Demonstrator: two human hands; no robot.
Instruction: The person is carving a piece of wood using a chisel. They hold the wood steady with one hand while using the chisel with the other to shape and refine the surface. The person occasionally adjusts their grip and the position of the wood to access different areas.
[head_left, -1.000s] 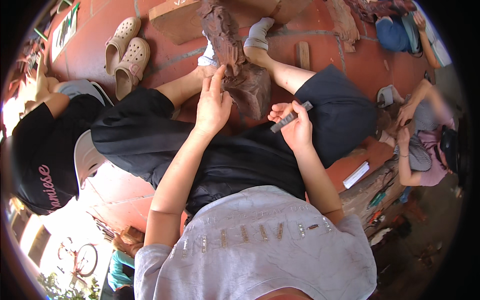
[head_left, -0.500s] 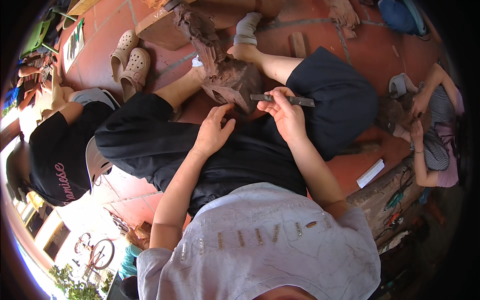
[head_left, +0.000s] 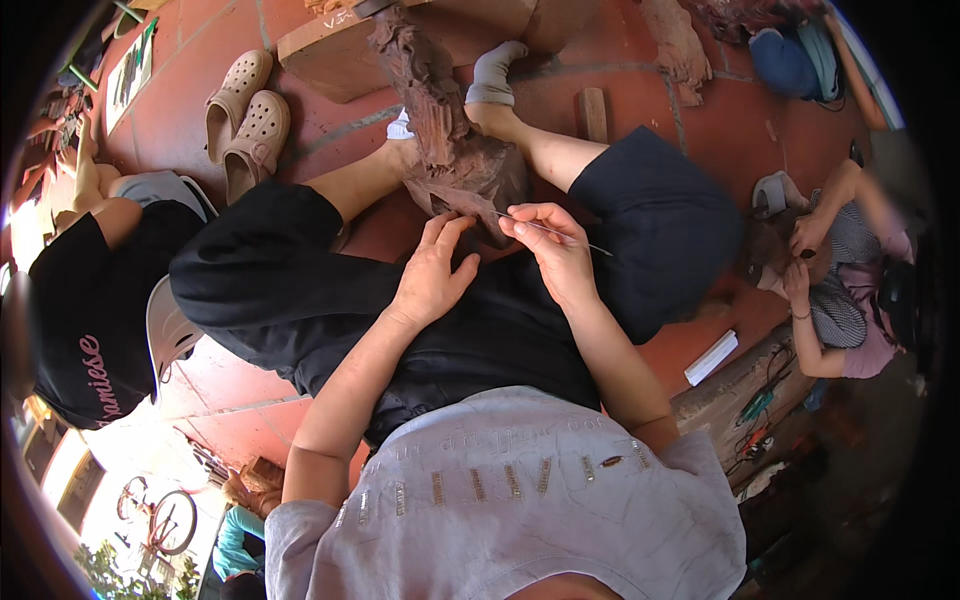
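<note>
Looking down, we see a brown carved wood piece [head_left: 485, 180] between the two bent legs, its broad end toward the body and its narrow, rough part reaching away past the feet, in front of a wooden block [head_left: 335, 60]. Our right hand [head_left: 562, 262] has thumb and fingers clamped on a thin tool [head_left: 600, 249], whose left tip reaches over the wood's broad end; we cannot tell whether it touches. Our left hand [head_left: 432, 275] holds nothing: the thumb stands apart from the fingers, and the fingertips are at the wood's near edge, though we cannot tell how firmly they press.

On the tiled floor [head_left: 180, 90] we find a pair of beige clogs [head_left: 250, 125] to the left and a short wooden bar [head_left: 593, 115] beyond the right knee. Near the right edge, a person in a pink top [head_left: 868, 355] has both hands at a brown object; on the left we see a person in a black shirt [head_left: 110, 290].
</note>
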